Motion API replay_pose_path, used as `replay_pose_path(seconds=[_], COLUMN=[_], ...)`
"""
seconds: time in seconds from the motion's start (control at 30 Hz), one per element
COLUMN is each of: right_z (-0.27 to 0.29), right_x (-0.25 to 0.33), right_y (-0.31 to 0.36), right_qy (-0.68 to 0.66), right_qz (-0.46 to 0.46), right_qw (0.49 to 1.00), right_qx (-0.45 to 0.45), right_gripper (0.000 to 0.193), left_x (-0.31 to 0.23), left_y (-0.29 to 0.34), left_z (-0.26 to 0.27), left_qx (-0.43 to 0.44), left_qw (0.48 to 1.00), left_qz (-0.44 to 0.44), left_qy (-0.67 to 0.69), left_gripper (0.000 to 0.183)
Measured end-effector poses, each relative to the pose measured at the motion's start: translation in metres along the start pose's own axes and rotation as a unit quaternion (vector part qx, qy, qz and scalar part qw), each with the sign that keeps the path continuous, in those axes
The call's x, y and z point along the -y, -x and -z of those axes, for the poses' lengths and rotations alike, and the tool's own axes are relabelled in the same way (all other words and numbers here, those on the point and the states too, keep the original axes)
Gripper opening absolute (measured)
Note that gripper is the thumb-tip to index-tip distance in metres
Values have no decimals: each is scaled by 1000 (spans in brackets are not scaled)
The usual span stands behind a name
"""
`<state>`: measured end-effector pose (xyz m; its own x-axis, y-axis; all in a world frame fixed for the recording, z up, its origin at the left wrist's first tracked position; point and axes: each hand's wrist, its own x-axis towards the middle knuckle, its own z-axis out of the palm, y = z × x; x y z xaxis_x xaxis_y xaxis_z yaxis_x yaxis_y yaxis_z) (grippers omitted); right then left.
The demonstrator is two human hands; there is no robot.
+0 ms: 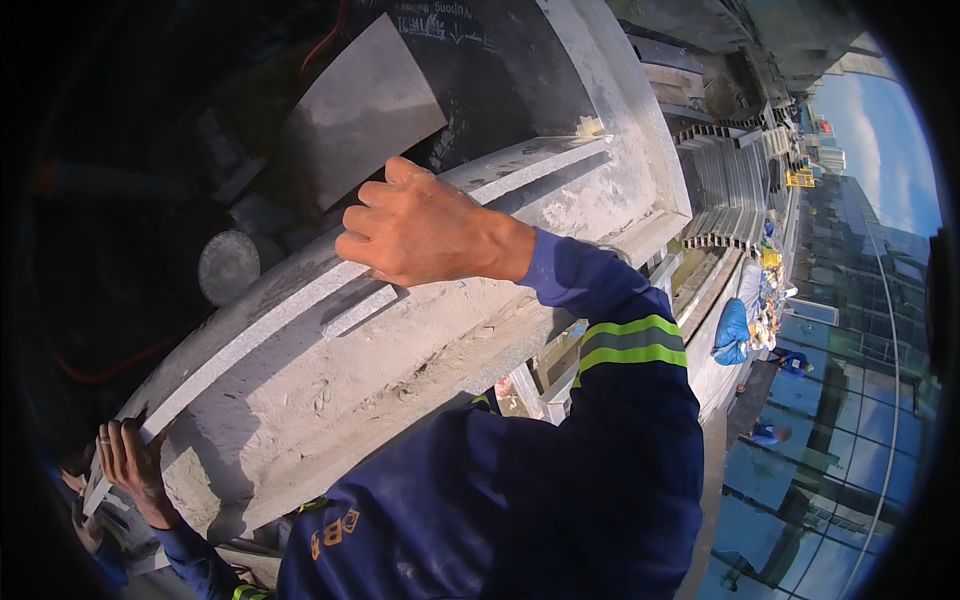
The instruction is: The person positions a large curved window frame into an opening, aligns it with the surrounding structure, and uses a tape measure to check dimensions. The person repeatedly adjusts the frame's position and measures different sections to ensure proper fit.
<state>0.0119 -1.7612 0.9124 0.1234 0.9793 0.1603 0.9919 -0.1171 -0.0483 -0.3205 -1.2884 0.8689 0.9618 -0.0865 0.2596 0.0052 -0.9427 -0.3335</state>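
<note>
A long grey stone slab [250, 345] with a pale, speckled edge lies slantwise across the view over a rough, mortar-smeared ledge [300, 400]. My right hand [430, 225] is closed over the slab's edge near its middle, knuckles up; its fingertips are partly hidden. At the slab's lower left end my left hand [135, 465], with a ring on one finger, wraps round the edge. A short stone strip [360, 312] juts out under the slab, beside my right hand. Another person's hand [88, 528] shows just beyond my left hand, close to the slab's end.
A loose square grey panel [370, 110] and a round pale disc [229, 268] are in the dark area beyond the slab. A pale stone border [640, 130] runs along the upper right. Further right are stacked metal sections [725, 180], a blue bag [731, 332], people and a glass facade.
</note>
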Motion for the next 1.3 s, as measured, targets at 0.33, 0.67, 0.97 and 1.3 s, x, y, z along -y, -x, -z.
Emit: replay_pose_path(seconds=[0.33,0.67,0.97,1.3], right_z=[45,48,25,37], right_x=[-96,-123,-133,-127], right_y=[227,275,278,279], right_qy=[171,93,184,143], right_qz=[-351,-325,-273,-311], right_qw=[918,939,938,937], right_qx=[-67,-65,-108,-71], right_gripper=[60,43,28,33], left_x=[-6,4,-23,-175], left_y=[-8,-13,-78,-336], left_z=[-21,-15,51,46], left_qx=[-56,-44,192,414], left_qw=[998,999,976,737], left_qz=[8,-23,-3,-100], left_qy=[-5,0,99,525], left_gripper=[67,71,64,101])
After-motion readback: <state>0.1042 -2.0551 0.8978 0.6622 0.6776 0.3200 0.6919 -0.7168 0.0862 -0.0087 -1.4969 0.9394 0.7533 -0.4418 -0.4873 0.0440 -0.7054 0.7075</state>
